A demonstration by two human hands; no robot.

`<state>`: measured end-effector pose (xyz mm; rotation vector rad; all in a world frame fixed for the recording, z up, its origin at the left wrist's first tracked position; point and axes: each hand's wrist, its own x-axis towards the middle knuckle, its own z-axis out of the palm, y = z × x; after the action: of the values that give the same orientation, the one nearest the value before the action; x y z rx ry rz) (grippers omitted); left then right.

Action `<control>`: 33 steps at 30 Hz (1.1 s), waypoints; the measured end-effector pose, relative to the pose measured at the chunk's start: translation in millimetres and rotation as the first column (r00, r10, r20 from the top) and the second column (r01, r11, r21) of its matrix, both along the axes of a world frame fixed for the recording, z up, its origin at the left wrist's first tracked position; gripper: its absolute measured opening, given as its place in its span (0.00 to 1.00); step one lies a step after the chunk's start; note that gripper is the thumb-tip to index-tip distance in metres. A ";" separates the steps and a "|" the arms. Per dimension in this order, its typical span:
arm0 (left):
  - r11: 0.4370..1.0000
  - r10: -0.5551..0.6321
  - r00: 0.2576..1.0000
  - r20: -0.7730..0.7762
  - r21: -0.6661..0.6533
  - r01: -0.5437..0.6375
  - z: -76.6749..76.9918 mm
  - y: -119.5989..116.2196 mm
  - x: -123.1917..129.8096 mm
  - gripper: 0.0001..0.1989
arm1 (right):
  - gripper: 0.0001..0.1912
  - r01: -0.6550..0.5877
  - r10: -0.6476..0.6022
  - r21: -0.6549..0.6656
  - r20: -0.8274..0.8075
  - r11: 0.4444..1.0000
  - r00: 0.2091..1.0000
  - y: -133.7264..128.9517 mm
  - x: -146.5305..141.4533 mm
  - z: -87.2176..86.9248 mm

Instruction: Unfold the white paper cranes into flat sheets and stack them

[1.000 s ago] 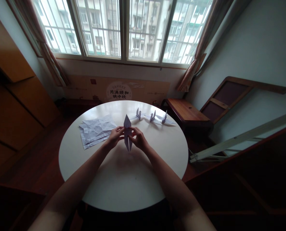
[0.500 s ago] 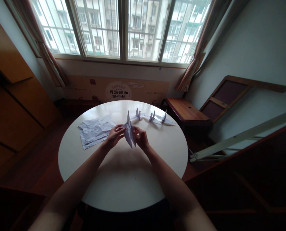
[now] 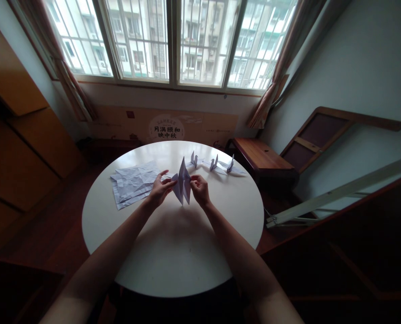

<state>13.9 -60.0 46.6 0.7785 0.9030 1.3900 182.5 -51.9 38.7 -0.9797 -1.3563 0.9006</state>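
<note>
Clamping opposite sides of the folded paper (image 3: 183, 177) with left hand (image 3: 160, 189) and right hand (image 3: 200, 188), above the surface (image 3: 173, 261), near creased sheets (image 3: 133, 184) and three paper birds (image 3: 214, 164).

From above 6 o'clock, 1 head camera faces forward and down over the round white counter (image 3: 173, 270), wide barred glass window (image 3: 140, 40) at 12 o'clock.

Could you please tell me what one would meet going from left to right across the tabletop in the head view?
Creased white paper sheets, left hand, pointed folded white paper, right hand, middle folded white paper bird, rightmost folded white paper bird.
</note>
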 end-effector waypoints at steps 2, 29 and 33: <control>0.996 0.092 0.996 0.019 -0.020 -0.092 -3.4 3.7 -1.5 0.45 | 0.07 0.017 -0.017 0.004 0.013 1.000 1.000 0.4 0.4 -0.6; 0.957 -0.263 0.963 -0.058 0.111 0.268 7.4 -7.8 1.3 0.13 | 0.16 -0.007 -0.049 0.201 0.270 0.979 0.961 -4.3 4.9 -0.8; 0.947 -0.284 0.956 -0.074 0.136 0.292 7.3 -8.0 -0.2 0.14 | 0.19 -0.123 0.098 0.112 0.201 0.986 0.975 -3.6 2.0 -1.2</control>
<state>13.7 -67.9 53.9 1.0208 0.7001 1.1896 184.5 -55.6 37.4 -0.9218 -1.6276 0.8079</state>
